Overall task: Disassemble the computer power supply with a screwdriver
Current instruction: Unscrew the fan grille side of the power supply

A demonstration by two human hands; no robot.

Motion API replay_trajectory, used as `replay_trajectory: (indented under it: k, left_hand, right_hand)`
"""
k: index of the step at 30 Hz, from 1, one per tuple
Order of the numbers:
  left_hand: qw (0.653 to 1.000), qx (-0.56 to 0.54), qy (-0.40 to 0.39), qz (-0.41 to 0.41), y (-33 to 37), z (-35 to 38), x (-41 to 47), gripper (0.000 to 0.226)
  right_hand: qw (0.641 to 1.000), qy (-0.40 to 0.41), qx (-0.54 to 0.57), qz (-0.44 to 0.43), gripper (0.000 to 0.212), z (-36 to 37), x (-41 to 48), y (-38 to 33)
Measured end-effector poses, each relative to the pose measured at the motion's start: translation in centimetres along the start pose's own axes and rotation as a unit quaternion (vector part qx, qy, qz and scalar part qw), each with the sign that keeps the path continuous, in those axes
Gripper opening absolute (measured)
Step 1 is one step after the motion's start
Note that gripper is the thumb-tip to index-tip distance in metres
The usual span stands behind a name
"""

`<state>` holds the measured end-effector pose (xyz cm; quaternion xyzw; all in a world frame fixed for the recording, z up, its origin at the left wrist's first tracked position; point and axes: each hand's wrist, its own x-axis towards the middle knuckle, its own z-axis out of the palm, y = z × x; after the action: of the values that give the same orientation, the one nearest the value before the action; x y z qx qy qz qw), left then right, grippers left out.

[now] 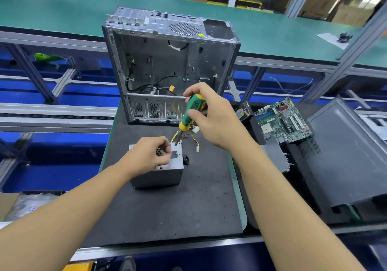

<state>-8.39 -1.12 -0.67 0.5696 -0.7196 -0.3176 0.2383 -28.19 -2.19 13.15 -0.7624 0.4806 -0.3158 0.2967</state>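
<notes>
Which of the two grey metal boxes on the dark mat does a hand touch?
The small grey metal power supply box, nearest the person; the left hand holds it at the top. The large open grey computer case stands behind it, untouched.

head view looks down, close over hands (211,113).

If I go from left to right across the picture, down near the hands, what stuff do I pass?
cardboard box → power supply → right hand holding the screwdriver → motherboard → case panel
</notes>
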Motion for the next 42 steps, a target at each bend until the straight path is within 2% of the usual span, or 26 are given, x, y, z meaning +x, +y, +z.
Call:
replay_trajectory:
  k: [4,6,9,12,16,19,23,26,30,33,35,37,39,42]
  left_hand:
    - [0.995,-0.094,0.034,-0.027,2.2,1.6,1.5,0.016]
    - [0.991,-0.128,0.022,-0.021,3.9,2.9,2.6,0.016]
    - [0.990,-0.134,-0.039,-0.023,6.7,6.1,4.2,0.011]
    - [0.984,-0.131,-0.111,-0.037,9.3,10.6,5.6,0.014]
    - [0.950,-0.188,-0.207,-0.142,11.6,17.2,7.0,0.014]
    - [0.915,-0.245,-0.230,-0.222,12.6,21.2,7.8,0.007]
    - [0.900,-0.245,-0.265,-0.245,14.0,24.4,9.1,0.013]
    - [0.918,-0.189,-0.282,-0.206,15.0,25.2,9.5,0.016]
    - [0.934,-0.205,-0.226,-0.185,15.7,23.0,9.9,0.023]
    - [0.944,-0.214,-0.232,-0.099,15.8,19.4,10.0,0.025]
    - [0.963,-0.148,-0.225,-0.002,15.2,16.6,9.9,0.021]
    - [0.978,-0.066,-0.184,0.073,13.8,13.5,9.9,0.017]
    - [0.981,0.008,-0.158,0.114,11.7,10.3,9.9,0.011]
    - [0.966,0.106,-0.196,0.128,7.6,5.2,9.6,0.015]
  right_hand:
    - [0.998,0.044,-0.041,0.036,0.033,-1.9,-0.9,2.6]
    - [0.993,0.051,-0.089,0.064,0.033,-2.7,-1.7,4.2]
    - [0.979,0.053,-0.157,0.115,0.033,-4.6,-3.2,6.9]
    - [0.969,0.064,-0.171,0.165,0.032,-6.9,-4.9,9.4]
    - [0.957,0.088,-0.173,0.214,0.031,-9.5,-7.6,12.2]
    - [0.950,0.109,-0.168,0.240,0.031,-11.0,-9.7,13.8]
    - [0.942,0.123,-0.174,0.259,0.032,-12.8,-11.5,15.0]
    - [0.941,0.129,-0.177,0.258,0.032,-13.7,-12.0,15.2]
    - [0.948,0.152,-0.165,0.227,0.035,-14.0,-11.4,14.7]
    - [0.954,0.180,-0.146,0.191,0.045,-13.5,-10.0,13.3]
    - [0.959,0.186,-0.129,0.169,0.047,-13.0,-8.8,12.2]
    - [0.967,0.180,-0.115,0.140,0.042,-12.2,-7.4,10.9]
    - [0.974,0.168,-0.103,0.109,0.038,-11.2,-6.1,9.6]
    - [0.983,0.143,-0.085,0.074,0.035,-9.1,-4.1,7.7]
